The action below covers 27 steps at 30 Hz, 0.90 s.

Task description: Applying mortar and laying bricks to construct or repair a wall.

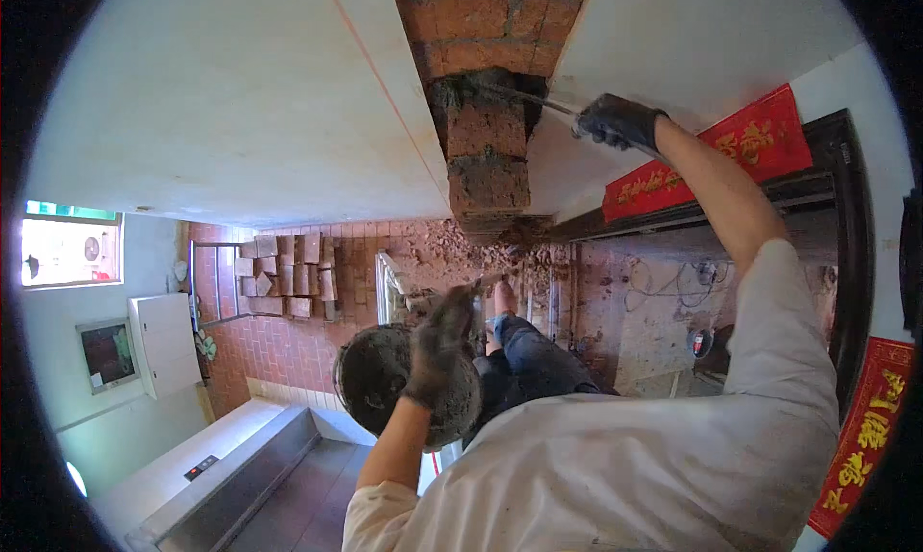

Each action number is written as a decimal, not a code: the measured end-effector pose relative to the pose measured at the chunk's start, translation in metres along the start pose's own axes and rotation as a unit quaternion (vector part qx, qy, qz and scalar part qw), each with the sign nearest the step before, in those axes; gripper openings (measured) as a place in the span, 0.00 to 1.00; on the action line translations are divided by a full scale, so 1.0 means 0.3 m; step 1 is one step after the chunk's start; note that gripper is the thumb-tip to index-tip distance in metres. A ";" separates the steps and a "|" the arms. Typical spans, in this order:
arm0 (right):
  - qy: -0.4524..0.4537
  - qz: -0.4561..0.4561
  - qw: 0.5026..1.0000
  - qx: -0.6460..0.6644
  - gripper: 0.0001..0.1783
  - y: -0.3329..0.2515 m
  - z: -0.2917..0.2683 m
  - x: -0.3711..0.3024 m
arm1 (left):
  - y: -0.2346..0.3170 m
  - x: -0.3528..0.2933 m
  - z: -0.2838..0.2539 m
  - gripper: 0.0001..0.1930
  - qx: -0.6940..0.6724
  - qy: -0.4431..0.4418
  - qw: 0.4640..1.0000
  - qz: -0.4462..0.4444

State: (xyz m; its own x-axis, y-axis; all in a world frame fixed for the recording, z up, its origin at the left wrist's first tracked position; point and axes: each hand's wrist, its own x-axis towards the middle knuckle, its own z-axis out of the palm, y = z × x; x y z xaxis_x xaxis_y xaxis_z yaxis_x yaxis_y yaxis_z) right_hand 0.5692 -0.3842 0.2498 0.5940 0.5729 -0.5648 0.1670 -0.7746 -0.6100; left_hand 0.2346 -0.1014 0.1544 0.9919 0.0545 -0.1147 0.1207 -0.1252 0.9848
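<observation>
My right hand [620, 124], in a dark glove, is closed around the handle of a trowel [550, 102]. The trowel's end reaches into dark wet mortar [481, 86] on a narrow brick column [488, 134] between white wall faces. My left hand [442, 350], gloved and smeared with mortar, is over a round bucket [370, 374] of dark mortar. Its fingers look curled, and a thin brownish piece sticks out past them; I cannot make out what it is. Part of the bucket is hidden behind my left hand and forearm.
Loose bricks [288, 273] lie stacked on the red tiled floor at left, beside a metal frame [216, 283]. Rubble [452, 249] covers the ground below the column. A dark door frame [851, 235] and red banners [711, 158] are at right. A red line crosses the left wall.
</observation>
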 end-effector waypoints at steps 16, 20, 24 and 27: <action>0.055 0.104 0.987 0.112 0.12 0.005 -0.134 0.062 | 0.023 0.544 0.401 0.20 -0.169 -0.100 0.980 -0.013; 0.056 0.110 0.987 0.103 0.14 -0.009 -0.136 0.039 | 0.001 0.491 0.370 0.17 -0.160 -0.155 0.975 0.001; 0.061 0.128 0.984 0.107 0.14 -0.029 -0.136 0.035 | -0.014 0.337 0.300 0.16 -0.303 -0.193 0.928 -0.093; 0.047 0.126 0.985 0.107 0.12 -0.041 -0.145 0.060 | -0.020 0.253 0.276 0.19 -0.204 -0.169 0.964 -0.012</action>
State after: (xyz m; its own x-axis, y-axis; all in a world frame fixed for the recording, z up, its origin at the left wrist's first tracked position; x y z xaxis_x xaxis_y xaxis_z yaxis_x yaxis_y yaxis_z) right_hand 0.6119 -0.3760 0.2714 0.6674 0.3343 -0.6655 -0.1595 -0.8087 -0.5662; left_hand 0.3123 -0.1785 0.1290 0.9536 -0.2813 -0.1071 0.1872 0.2757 0.9428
